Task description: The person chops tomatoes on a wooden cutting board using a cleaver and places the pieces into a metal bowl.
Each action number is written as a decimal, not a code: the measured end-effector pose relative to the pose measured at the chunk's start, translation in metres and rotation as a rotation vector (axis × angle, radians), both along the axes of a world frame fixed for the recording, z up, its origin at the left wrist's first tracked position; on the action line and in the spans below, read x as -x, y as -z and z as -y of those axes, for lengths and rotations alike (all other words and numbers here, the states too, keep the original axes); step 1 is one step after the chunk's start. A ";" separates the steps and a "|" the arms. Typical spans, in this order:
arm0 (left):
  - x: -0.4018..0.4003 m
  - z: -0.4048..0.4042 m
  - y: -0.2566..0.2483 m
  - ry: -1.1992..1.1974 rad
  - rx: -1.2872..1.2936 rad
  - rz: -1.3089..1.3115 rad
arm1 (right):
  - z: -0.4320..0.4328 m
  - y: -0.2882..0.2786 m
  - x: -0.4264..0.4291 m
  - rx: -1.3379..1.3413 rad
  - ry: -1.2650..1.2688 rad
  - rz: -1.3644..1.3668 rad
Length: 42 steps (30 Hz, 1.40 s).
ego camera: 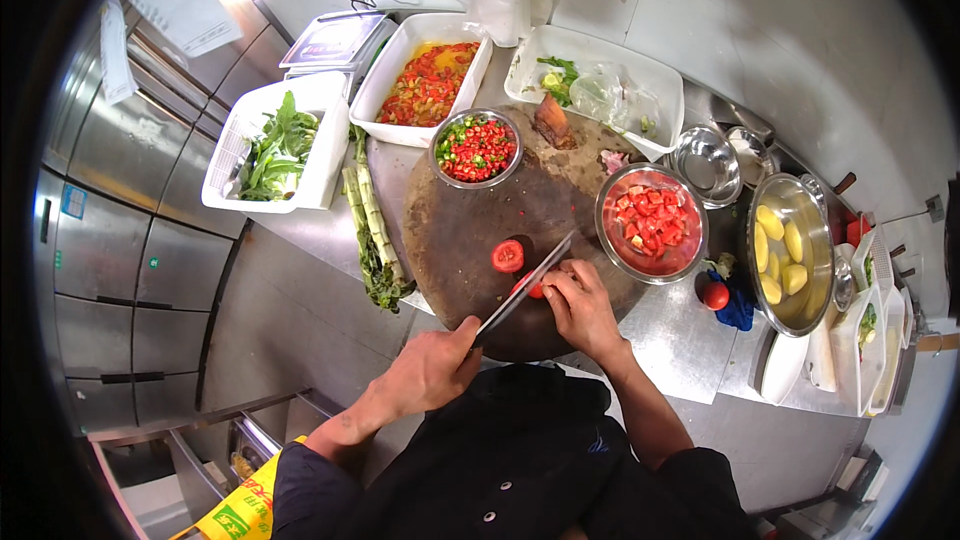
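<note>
My left hand grips the handle of a kitchen knife, its blade slanting up and away to the right over a round wooden chopping block. Beside the blade, the fingers of my right hand hold a piece of red tomato, partly hidden by the knife. A cut tomato half lies face up just left of the blade. To the right, a steel bowl of diced tomato rests at the block's edge. A smaller bowl of chopped red and green chillies sits at the far left of the block.
Long green stalks lie left of the block. Behind stand white tubs of leafy greens, chopped peppers and scraps. Dark cured meat lies on the block. Right are a whole tomato and a basin of peeled potatoes.
</note>
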<state>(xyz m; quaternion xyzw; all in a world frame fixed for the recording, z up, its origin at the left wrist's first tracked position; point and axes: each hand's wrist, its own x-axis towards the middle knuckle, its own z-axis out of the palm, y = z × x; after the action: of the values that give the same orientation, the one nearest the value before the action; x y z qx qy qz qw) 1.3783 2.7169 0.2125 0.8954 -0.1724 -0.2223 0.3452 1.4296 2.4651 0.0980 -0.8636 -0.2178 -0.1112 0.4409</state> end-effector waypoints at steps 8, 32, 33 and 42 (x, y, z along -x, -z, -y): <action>-0.007 0.010 0.035 -0.016 0.051 0.001 | -0.004 0.001 0.001 0.000 -0.009 0.022; -0.020 -0.064 0.084 -0.615 1.048 -0.611 | -0.017 -0.006 -0.016 0.140 0.076 0.003; -0.018 -0.065 0.084 -0.632 1.062 -0.610 | -0.019 -0.009 -0.021 0.182 0.024 -0.004; -0.003 -0.064 0.072 -0.593 0.850 -0.531 | -0.024 -0.007 -0.022 0.462 -0.074 -0.050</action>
<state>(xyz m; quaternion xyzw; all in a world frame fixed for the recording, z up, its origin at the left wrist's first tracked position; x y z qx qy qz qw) 1.3809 2.7806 0.1402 0.6018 0.1038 -0.2442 0.7532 1.4520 2.4895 0.1050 -0.9355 -0.2581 -0.0205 0.2404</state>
